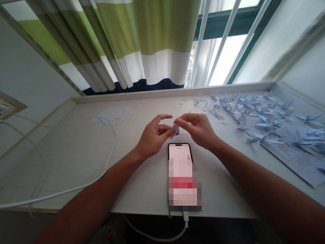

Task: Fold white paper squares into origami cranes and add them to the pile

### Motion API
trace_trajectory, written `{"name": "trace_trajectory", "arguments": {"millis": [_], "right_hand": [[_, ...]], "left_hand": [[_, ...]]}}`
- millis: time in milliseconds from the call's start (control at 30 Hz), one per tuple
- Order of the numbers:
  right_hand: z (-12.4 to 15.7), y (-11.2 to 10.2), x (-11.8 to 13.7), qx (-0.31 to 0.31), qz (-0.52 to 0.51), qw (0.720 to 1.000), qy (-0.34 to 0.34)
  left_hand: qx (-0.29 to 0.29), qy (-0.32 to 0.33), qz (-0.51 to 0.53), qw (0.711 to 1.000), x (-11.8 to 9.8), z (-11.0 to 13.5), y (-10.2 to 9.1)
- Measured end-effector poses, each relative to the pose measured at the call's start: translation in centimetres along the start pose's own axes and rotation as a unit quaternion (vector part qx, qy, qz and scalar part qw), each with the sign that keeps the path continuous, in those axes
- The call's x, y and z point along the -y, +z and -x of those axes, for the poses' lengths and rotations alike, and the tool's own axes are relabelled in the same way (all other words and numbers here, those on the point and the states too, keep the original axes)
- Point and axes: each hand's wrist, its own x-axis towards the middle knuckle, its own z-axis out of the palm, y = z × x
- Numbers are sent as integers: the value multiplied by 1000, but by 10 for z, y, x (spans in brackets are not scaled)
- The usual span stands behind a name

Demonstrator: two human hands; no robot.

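Observation:
Between my two hands, just above the top of the phone, is a small folded piece of white paper. My left hand pinches it between thumb and fingers, with the index finger stretched out above. From the other side, my right hand presses thumb and fingertips together at the paper's upper edge. The fingertips partly cover the fold. Many folded paper cranes lie in a heap to the right of my right hand.
Flat white paper sheets lie at the back left. A white cable loops over my left forearm. Another white cable plugs into the phone at the desk's front edge. A printed sheet lies under the cranes. Behind the desk hangs a curtain.

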Motion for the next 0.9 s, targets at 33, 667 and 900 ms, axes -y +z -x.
{"name": "trace_trajectory", "arguments": {"millis": [33,667,900], "right_hand": [[-1,-2,-2,27,-40,999,11],[-6,0,-26,45,-207,969,131],[-6,1,-26,33,-225,958,174]], "left_hand": [[0,-2,4,1000,0,0,0],[0,11,10,1000,-4,2,0],[-51,106,-132,984,5,-5,-7]]}}
